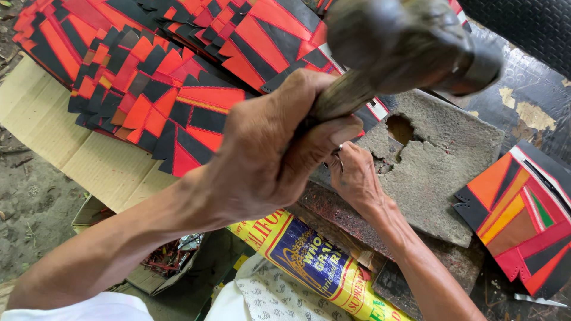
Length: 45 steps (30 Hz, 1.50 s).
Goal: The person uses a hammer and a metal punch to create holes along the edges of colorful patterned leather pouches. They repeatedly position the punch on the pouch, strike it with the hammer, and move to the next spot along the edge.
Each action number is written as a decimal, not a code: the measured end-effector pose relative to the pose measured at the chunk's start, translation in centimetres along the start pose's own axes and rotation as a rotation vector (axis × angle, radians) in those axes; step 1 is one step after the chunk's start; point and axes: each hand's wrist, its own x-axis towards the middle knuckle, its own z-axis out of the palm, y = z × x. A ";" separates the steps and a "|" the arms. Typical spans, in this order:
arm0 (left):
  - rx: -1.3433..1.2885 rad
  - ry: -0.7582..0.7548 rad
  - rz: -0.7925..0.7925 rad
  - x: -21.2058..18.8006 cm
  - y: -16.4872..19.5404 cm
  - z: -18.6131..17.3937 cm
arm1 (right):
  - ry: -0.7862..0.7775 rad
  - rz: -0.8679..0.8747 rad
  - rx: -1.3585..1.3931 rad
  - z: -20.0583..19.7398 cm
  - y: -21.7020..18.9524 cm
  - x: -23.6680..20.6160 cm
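While held high above the work, clenched in the left hand [267, 154] — a hammer [410, 41], head blurred just beyond the fist. Below that fist, right hand [354, 178] curled on the grey stone slab [440, 160], grasp impossible to tell. Seemingly the striking step — calls for a square blow, clear of those fingers.

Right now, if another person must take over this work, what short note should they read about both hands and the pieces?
Left hand: closed around the wooden handle of a hammer, raised above the work, head blurred.
Right hand: resting on the grey stone block, fingers pinching something small near the broken hole; what it is cannot be told.
Pieces: a big fanned stack of red and black pieces lies on cardboard at the upper left; one multicoloured piece lies to the right of the block.
Done or left: which pieces are finished cannot be judged from this view.
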 end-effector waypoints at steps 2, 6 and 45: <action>0.117 -0.139 -0.052 0.3 -1.2 0.7 | 0.007 -0.017 -0.038 0.2 0.1 -0.1; 0.455 -0.574 -0.443 -0.8 -3.8 0.5 | -0.003 0.024 -0.002 0.3 0.3 -0.3; 0.456 -0.609 -0.526 -0.2 -4.3 0.6 | 0.021 -0.005 -0.015 0.3 0.7 0.0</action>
